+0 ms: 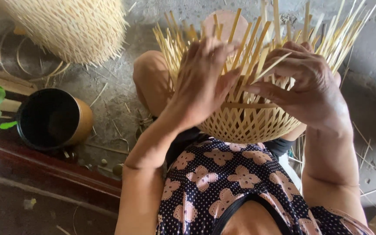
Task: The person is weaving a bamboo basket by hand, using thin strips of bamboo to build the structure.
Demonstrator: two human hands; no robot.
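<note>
Half-woven pale bamboo basket (249,117) on lap. Left hand (205,82) grip closed on upright bamboo strips (244,48); right hand (305,82) pinching thin horizontal bamboo strip (246,105). Dark round tin (51,118) on floor.

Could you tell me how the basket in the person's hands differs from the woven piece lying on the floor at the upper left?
The basket in hand sits on the person's lap, with the left hand and right hand working its strips; the floor piece lies untouched on the concrete. The held basket's loose strips stand up long and spread apart, whereas the floor piece bristles with shorter, denser ends. Both are woven from pale bamboo-like strips and look unfinished.
</note>
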